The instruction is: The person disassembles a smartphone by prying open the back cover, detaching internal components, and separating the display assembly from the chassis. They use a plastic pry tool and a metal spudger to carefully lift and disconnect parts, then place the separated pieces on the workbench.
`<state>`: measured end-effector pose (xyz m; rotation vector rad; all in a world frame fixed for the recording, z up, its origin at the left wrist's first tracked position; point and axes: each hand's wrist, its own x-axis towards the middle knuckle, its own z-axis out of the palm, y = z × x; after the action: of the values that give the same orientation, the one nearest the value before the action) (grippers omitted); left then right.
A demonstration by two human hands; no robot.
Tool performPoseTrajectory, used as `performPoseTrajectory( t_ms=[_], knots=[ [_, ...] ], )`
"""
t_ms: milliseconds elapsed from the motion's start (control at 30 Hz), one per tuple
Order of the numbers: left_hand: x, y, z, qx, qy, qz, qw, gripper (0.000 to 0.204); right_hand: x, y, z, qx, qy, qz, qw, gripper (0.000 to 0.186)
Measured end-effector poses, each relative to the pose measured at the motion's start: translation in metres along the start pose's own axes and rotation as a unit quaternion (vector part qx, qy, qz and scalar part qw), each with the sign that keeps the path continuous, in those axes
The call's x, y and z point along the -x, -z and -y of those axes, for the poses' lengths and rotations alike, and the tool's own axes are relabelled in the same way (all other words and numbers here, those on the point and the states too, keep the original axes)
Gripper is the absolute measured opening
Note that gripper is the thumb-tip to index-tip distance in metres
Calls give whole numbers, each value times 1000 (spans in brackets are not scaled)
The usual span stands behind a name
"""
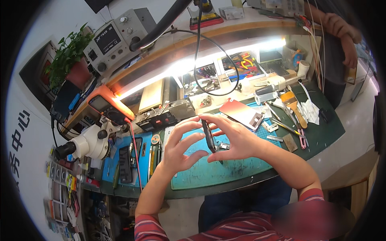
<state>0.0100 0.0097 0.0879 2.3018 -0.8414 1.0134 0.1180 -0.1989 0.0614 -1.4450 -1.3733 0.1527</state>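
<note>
Above the middle of the bench I hold a dark, thin smartphone (209, 137) upright and almost edge-on, so its faces barely show. My right hand (240, 138) grips it from the right, index finger at the top end and thumb at the bottom. On the other side, my left hand (183, 146) curves round it, fingertips near the upper end and thumb near the lower one. Beneath both hands is a worn turquoise work mat (189, 178). Small metal parts (223, 145) show partly behind the phone.
A microscope (86, 142) and an orange multimeter (110, 105) stand at left, with a red lead crossing the mat. A reddish phone panel (243, 113) lies beyond my right hand. Brush (293, 106) and tweezers lie right. A black cable (196, 60) hangs ahead; another person's arm (345, 40) is far right.
</note>
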Motion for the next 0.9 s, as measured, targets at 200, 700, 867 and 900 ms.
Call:
performPoseTrajectory(
  t_ms=[200, 700, 867, 900],
  knots=[
    [-12, -1, 2, -29, -29, 15, 999, 51, -2, 1, 0, -2, 2, 6, 1000, 102],
    [-22, -5, 7, 1, -33, 25, 999, 49, -1, 4, 4, -42, -17, 5, 999, 94],
    [-22, -5, 9, 11, -29, 26, 999, 46, 0, 4, -1, -39, -17, 6, 999, 96],
    [-22, -6, 10, 13, -32, 24, 999, 46, -1, 4, -1, -37, -20, 8, 999, 97]
  ],
)
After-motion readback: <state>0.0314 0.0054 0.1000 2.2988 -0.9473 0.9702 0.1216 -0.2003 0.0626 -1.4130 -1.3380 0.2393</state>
